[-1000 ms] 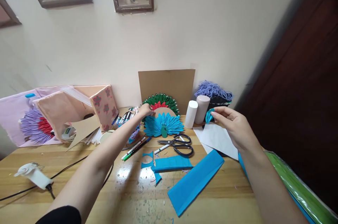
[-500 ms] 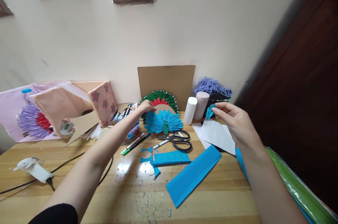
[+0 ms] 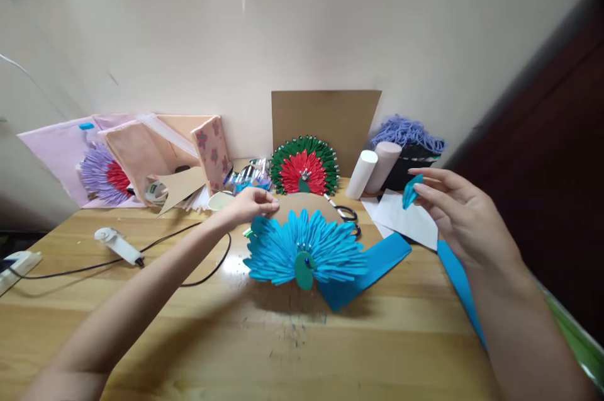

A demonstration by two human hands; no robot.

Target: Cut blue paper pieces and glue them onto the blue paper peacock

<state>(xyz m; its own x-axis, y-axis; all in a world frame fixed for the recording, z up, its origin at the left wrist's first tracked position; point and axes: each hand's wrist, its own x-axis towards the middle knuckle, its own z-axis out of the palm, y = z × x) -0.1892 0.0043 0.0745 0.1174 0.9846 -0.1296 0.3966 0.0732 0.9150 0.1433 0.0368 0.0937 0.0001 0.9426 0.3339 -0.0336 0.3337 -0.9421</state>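
Observation:
My left hand (image 3: 255, 204) pinches the upper left edge of a blue paper peacock (image 3: 274, 250), which has rows of crepe-paper feathers on a brown cardboard backing (image 3: 311, 204) and a green body in front. The peacock is held up over the table, tilted toward me. Off to the right, my right hand (image 3: 465, 212) grips a small folded blue paper feather (image 3: 412, 192) between thumb and fingers. A blue crepe paper strip (image 3: 387, 262) lies partly behind the peacock. Black-handled scissors (image 3: 348, 213) show only their handles.
A green and red paper peacock (image 3: 304, 168) leans against a cardboard sheet (image 3: 325, 114) by the wall. White cylinders (image 3: 362, 174) and white paper (image 3: 408, 220) are right of it. At left lie a white glue gun (image 3: 117, 245), its black cord and a pink fabric box (image 3: 141, 155).
My left hand has brought the blue peacock nearer to me, uncovering the green and red one. The peacock now covers the pens and small scraps. My right hand still holds the feather. The view has shifted.

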